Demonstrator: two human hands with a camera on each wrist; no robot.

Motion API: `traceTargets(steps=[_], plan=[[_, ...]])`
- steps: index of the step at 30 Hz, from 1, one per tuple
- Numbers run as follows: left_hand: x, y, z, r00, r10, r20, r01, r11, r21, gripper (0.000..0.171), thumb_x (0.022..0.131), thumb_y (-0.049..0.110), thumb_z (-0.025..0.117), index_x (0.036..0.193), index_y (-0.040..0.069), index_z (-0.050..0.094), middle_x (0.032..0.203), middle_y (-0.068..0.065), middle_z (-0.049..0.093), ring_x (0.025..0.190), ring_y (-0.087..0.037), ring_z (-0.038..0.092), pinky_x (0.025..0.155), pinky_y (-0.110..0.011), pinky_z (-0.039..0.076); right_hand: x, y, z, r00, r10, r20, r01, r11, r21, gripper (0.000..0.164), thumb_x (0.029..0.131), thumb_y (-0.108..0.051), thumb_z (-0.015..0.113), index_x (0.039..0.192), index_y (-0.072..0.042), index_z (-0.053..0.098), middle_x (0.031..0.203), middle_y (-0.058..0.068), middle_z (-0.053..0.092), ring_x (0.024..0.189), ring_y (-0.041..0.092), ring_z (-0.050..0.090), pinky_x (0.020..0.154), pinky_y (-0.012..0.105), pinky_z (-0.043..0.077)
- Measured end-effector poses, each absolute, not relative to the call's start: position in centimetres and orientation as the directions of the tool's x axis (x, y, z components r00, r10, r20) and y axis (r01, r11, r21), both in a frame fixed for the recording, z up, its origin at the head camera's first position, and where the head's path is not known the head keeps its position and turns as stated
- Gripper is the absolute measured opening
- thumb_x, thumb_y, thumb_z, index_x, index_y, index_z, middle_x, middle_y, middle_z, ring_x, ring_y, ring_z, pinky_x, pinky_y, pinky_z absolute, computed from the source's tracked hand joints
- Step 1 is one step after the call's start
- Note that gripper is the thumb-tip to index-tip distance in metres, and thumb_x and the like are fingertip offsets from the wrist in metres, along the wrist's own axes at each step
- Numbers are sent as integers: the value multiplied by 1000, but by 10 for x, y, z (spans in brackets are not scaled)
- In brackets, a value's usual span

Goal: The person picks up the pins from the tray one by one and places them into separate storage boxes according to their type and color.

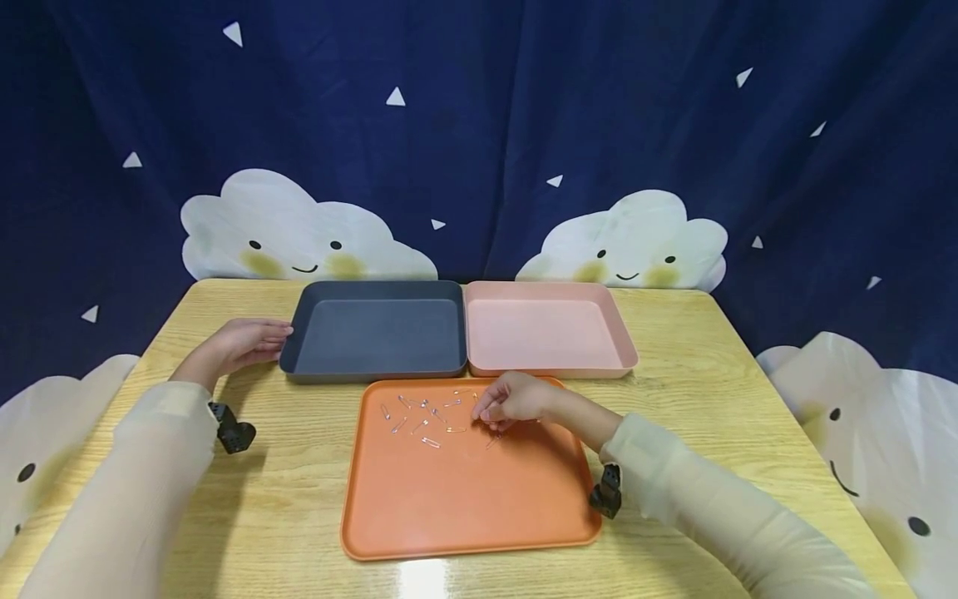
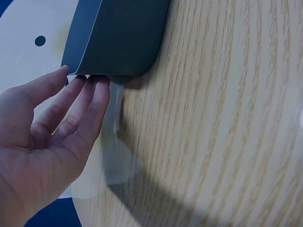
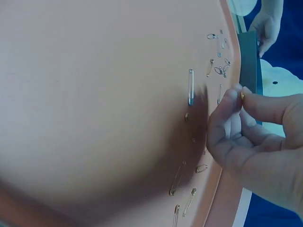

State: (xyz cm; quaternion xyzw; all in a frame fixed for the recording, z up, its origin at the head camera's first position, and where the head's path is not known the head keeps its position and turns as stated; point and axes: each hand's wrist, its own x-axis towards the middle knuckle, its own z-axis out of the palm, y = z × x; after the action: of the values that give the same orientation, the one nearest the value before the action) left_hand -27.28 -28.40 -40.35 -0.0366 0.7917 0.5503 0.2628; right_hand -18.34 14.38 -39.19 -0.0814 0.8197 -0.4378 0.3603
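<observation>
My right hand (image 1: pixel 516 398) is above the upper part of the orange tray (image 1: pixel 464 507). Thumb and index finger pinch a small gold safety pin (image 3: pixel 243 95), mostly hidden by the fingertips. Several safety pins, silver and gold, lie loose on this tray, among them a silver pin (image 3: pixel 191 87) close to the hand and a pin (image 1: pixel 430 443) farther left. At the left end of the dark blue-grey tray (image 1: pixel 374 376), my left hand (image 1: pixel 250 343) has its fingers extended, touching the outer wall. Its thumb tip is at the rim in the left wrist view.
A pink tray (image 1: pixel 554 372) stands against the dark tray's right side, behind the orange one. All three trays are on a light wooden table (image 1: pixel 292 499). Beyond the table hangs a navy curtain (image 1: pixel 464 100) with white clouds and triangles.
</observation>
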Motion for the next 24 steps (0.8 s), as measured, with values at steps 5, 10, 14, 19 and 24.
traceTargets(steps=[5,10,14,19,24], plan=[[-273,-285,-404,-856,229,-463,-355,391,849,65,101,23,48,148,-11,19,80,26,58,79,11,59,79,-11,54,-184,144,-387,-700,-463,-544,264,540,-799,18,91,6,55,105,15,63,81,7,69,68,9,62,74,26,61],[-275,-286,-405,-856,231,-463,-356,386,851,66,100,24,49,148,-11,19,80,26,58,80,11,59,79,-11,54,-186,145,-386,-679,-485,-552,320,480,-816,21,90,7,55,107,17,62,77,3,70,68,9,64,72,23,60],[-274,-286,-404,-857,237,-458,-351,383,854,65,101,22,48,148,-11,18,80,26,58,80,11,59,79,-10,54,-187,145,-385,-669,-498,-552,345,450,-824,26,87,6,57,111,18,61,75,-1,70,69,7,64,70,21,60],[-272,-286,-404,-860,234,-453,-351,374,859,65,100,21,48,148,-11,18,79,27,59,79,11,59,78,-10,54,-189,145,-383,-660,-496,-564,384,422,-821,31,86,7,58,115,19,58,75,-3,70,69,6,65,68,21,60],[-273,-286,-403,-860,225,-458,-359,371,856,65,100,22,49,148,-11,19,79,27,59,79,11,59,78,-10,54,-193,145,-382,-648,-515,-561,388,412,-825,34,86,6,58,117,20,57,76,-3,71,70,6,65,69,22,61]])
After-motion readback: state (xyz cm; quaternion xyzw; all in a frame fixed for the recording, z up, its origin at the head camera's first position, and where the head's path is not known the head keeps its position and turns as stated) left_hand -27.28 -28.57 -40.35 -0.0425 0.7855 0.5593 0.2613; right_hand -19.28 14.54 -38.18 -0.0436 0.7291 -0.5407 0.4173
